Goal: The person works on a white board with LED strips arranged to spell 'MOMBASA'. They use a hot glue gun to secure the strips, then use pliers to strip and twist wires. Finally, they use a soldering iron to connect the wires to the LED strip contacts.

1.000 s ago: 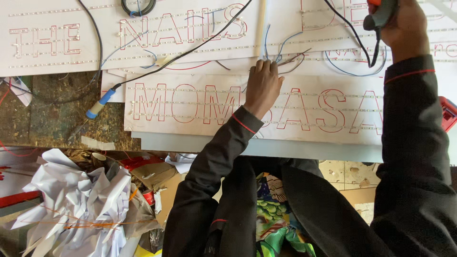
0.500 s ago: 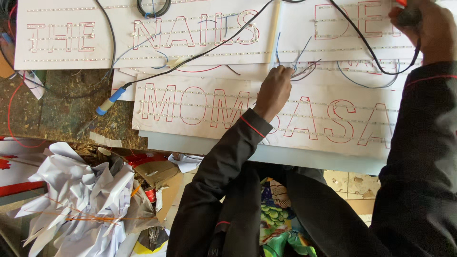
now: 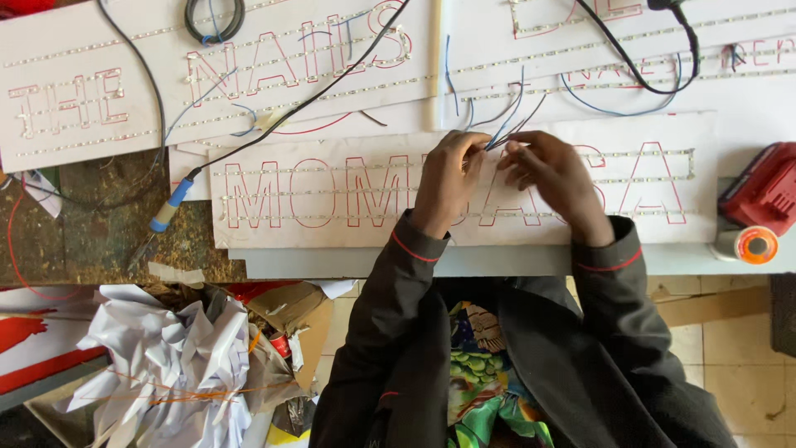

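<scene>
Head view, looking straight down: your left hand [image 3: 448, 178] and right hand [image 3: 551, 174] meet over the middle of a white sign panel [image 3: 332, 195] lying on the worktop [image 3: 99, 224]. Both sets of fingers are pinched narrow on a small bundle of thin wires [image 3: 507, 124]. I count about three strands, blue and dark, though they overlap and the count is uncertain. Their long axis runs diagonally, from your fingertips up and to the right, away from you. The panel under your hands is a long rectangle running left to right, with red outlined letters and dotted light strips. A second panel [image 3: 99, 91] lies beyond it at left and a third [image 3: 580, 41] at right. One blue-handled tool [image 3: 166, 214] lies left of the panel, and one red power tool [image 3: 763, 189] at its right end.
</scene>
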